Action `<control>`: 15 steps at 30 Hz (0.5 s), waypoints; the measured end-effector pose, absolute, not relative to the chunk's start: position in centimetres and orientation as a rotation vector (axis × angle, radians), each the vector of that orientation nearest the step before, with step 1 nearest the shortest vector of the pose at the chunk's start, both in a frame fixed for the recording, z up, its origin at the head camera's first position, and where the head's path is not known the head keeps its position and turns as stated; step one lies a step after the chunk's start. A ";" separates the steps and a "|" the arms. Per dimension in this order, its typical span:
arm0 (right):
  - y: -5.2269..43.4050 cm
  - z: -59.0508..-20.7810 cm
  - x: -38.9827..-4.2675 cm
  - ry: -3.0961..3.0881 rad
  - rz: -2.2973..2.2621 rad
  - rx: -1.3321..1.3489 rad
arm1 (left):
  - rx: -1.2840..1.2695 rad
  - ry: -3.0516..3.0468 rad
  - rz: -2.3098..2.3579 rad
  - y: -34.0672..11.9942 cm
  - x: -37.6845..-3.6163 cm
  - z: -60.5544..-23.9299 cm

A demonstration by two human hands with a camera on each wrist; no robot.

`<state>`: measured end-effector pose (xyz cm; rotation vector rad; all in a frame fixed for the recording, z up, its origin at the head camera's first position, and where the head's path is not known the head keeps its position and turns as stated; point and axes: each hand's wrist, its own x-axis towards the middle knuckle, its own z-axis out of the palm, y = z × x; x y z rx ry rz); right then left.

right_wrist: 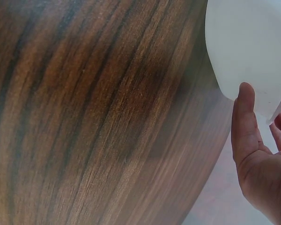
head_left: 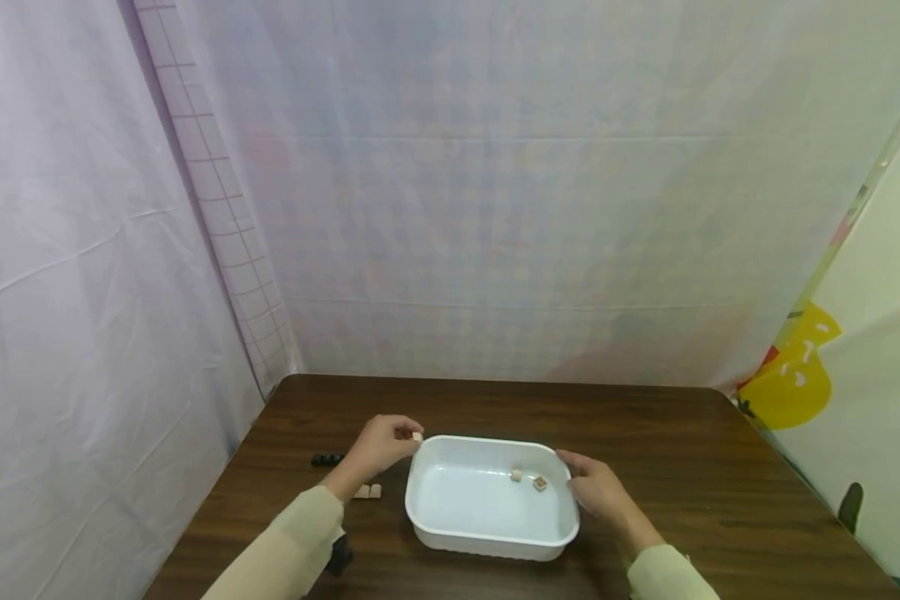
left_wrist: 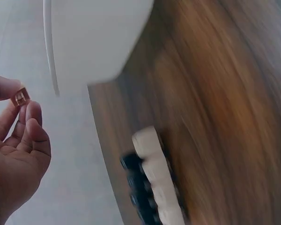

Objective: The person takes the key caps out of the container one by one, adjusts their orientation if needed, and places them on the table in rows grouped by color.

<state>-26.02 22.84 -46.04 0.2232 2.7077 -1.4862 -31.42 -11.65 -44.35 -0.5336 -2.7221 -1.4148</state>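
Observation:
A white plastic tub (head_left: 487, 439) stands on the brown wooden table (head_left: 645, 433), with two small wooden cubes (head_left: 517, 475) (head_left: 540, 483) lying inside near its right end. My left hand (head_left: 407, 433) pinches a third small cube (head_left: 417, 437) between thumb and fingertips, just above the tub's far left corner. In the left wrist view that cube (left_wrist: 21, 97) shows between the fingertips (left_wrist: 33, 110), beside the tub (left_wrist: 98, 42). My right hand (head_left: 587, 477) grips the tub's right rim. Its thumb (right_wrist: 243, 117) lies along the outer wall of the tub (right_wrist: 248, 47).
Left of the tub, a few more wooden cubes (head_left: 368, 492) and small black pieces (head_left: 327, 459) lie on the table; the left wrist view shows them blurred (left_wrist: 152, 183). A dark object (head_left: 339, 554) sits under my left sleeve. Fabric sheets close in three sides.

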 end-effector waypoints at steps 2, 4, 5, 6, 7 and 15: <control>22.9 -46.0 -26.0 2.706 -1.478 0.228 | -0.493 -2.712 -1.434 -12.7 -31.4 -44.6; 22.9 -46.0 -26.1 2.709 -1.463 0.221 | -0.465 -2.706 -1.433 -13.8 -31.4 -44.8; 22.9 -46.0 -26.1 2.706 -1.463 0.225 | -0.452 -2.704 -1.426 -14.3 -31.4 -45.0; 22.9 -45.9 -26.1 2.709 -1.458 0.223 | -0.436 -2.699 -1.424 -14.8 -31.4 -45.2; 22.9 -46.0 -26.1 2.713 -1.455 0.216 | -0.421 -2.696 -1.421 -15.3 -31.3 -45.3; 22.9 -46.1 -26.0 2.730 -1.473 0.171 | -0.326 -2.714 -1.335 -19.3 -30.2 -46.6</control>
